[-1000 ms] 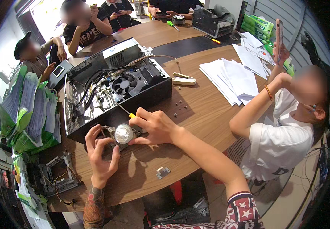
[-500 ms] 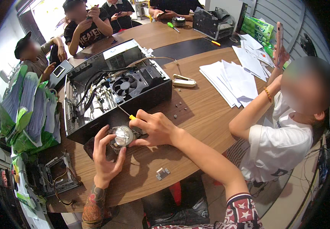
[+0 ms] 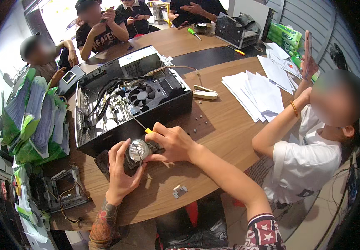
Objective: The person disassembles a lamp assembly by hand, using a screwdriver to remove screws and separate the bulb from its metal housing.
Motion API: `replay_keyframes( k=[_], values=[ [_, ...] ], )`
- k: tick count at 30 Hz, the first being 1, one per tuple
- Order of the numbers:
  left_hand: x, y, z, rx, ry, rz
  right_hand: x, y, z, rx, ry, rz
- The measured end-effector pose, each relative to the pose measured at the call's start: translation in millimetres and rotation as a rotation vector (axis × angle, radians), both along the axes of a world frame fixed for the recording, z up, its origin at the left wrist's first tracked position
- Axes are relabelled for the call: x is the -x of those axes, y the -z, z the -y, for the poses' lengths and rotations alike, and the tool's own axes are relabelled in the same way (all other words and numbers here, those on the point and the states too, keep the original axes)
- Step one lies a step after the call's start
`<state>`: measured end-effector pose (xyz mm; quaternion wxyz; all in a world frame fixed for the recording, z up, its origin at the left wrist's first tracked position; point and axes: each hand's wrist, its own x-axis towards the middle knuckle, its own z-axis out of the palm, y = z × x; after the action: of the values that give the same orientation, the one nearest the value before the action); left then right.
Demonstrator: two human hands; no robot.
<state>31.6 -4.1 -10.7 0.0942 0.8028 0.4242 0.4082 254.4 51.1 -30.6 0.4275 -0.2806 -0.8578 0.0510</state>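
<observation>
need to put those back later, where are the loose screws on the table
In the head view, the loose screws lie on the wooden table just right of the open computer case, past the right hand.

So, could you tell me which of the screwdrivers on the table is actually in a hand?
The yellow-handled screwdriver in the right hand, by the open computer case. The green-handled screwdriver and the orange-handled screwdriver lie untouched far across the table.

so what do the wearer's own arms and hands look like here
Both hands are bare, no gloves or rings visible. The left forearm carries a dense multicoloured tattoo up to the wrist of the left hand. The right hand and forearm are unmarked, with a red, white and dark star-patterned sleeve near the elbow.
</observation>
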Motion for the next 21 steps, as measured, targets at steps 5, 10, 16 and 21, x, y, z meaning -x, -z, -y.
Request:
replay_keyframes(
  k=[5, 10, 16, 21],
  values=[
    [8, -4, 1, -0.012, 0.031, -0.063, 5, -2, 1, -0.018, -0.004, -0.022],
    [3, -4, 1, 0.046, 0.062, 0.001, 1, 2, 2, 0.001, 0.014, -0.007],
    [-1, -1, 2, 0.042, 0.035, 0.048, 12, 5, 3, -0.046, -0.001, -0.058],
    [-5, -2, 1, -0.005, -0.005, 0.017, 13, 6, 2, -0.067, -0.015, -0.057]
  ],
)
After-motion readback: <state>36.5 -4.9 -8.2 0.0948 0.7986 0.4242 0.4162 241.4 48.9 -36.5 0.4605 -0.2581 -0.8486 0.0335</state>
